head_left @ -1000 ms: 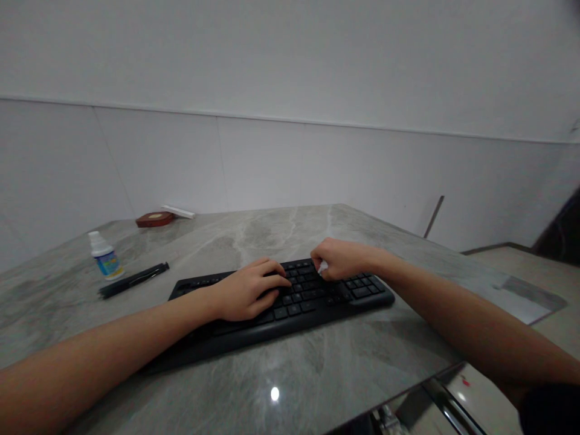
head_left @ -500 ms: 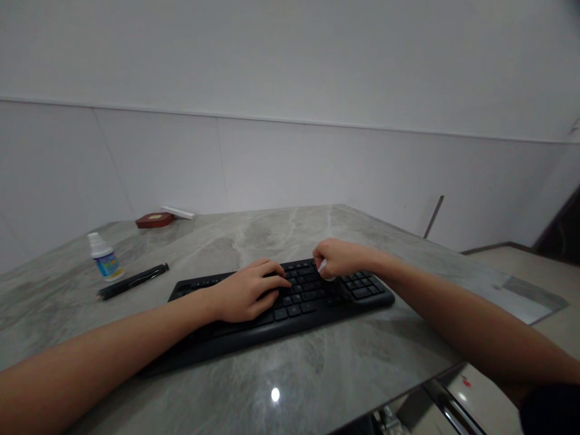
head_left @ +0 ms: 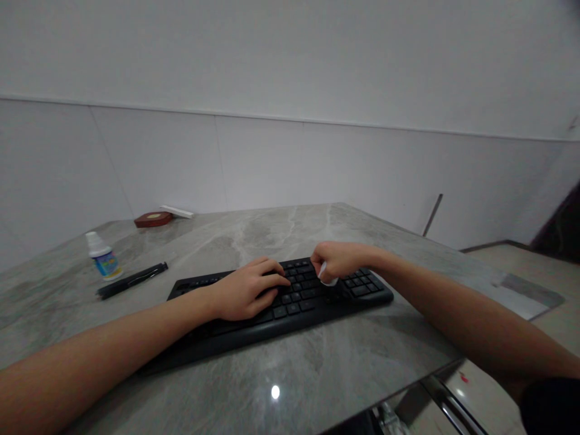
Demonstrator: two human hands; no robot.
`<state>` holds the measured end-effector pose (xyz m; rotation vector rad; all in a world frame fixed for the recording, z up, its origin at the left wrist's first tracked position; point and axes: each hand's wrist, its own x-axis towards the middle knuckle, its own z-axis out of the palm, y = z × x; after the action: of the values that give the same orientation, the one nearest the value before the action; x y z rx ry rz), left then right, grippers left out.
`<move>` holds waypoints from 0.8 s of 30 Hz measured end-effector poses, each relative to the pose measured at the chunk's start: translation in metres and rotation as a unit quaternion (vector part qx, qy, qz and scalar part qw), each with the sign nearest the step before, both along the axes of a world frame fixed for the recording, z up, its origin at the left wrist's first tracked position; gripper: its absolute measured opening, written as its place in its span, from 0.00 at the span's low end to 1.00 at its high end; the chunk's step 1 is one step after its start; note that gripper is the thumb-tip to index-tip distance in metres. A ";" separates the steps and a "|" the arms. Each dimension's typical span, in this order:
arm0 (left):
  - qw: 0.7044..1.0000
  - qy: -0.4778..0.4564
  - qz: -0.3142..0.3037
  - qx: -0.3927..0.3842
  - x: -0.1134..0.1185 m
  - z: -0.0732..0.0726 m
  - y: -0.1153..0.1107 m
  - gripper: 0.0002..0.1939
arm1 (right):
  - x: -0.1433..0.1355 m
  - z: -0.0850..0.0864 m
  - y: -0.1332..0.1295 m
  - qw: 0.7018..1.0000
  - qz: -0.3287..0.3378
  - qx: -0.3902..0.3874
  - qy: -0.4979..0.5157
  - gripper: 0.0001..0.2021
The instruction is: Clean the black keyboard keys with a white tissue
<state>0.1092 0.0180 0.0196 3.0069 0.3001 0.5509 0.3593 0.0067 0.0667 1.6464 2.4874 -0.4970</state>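
A black keyboard (head_left: 290,323) lies at a slant on the grey marbled table. My left hand (head_left: 249,291) rests on its middle keys, palm down with the fingers spread. Over the keys toward the keyboard's right end, my right hand (head_left: 341,261) is closed in a fist. A small white wad (head_left: 327,278), which looks like tissue or cloth, pokes out of that fist just above the keys. Most of the wad is hidden by the fingers. My left forearm covers the keyboard's left part.
Left of the keyboard stand a small white spray bottle (head_left: 105,258) with a blue label and, lying down, a black pen-like object (head_left: 132,281). At the back are a reddish-brown box (head_left: 153,220) and a white flat piece (head_left: 176,211). The table's edge (head_left: 389,393) runs along the right front.
My right hand has shifted slightly down and left over the keys, and more of the white wad shows below it. My left hand has stayed in place on the keyboard.
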 end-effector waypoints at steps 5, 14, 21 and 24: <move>1.000 0.002 0.000 -0.001 -0.001 -0.001 0.000 0.16 | -0.002 -0.002 0.000 0.993 0.007 0.114 -0.018 0.11; 1.000 -0.003 -0.002 -0.003 -0.001 0.000 0.000 0.17 | 0.004 0.002 -0.002 0.999 0.046 0.022 -0.008 0.09; 1.000 -0.004 -0.003 0.000 0.000 0.000 0.000 0.16 | 0.003 0.001 -0.001 0.992 0.047 0.109 -0.032 0.10; 1.000 -0.004 -0.002 -0.001 0.000 0.000 0.000 0.16 | 0.006 0.001 0.001 0.996 0.057 0.061 -0.024 0.10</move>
<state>0.1090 0.0182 0.0198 3.0019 0.2939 0.5633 0.3652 0.0078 0.0674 1.5244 2.6038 -0.2948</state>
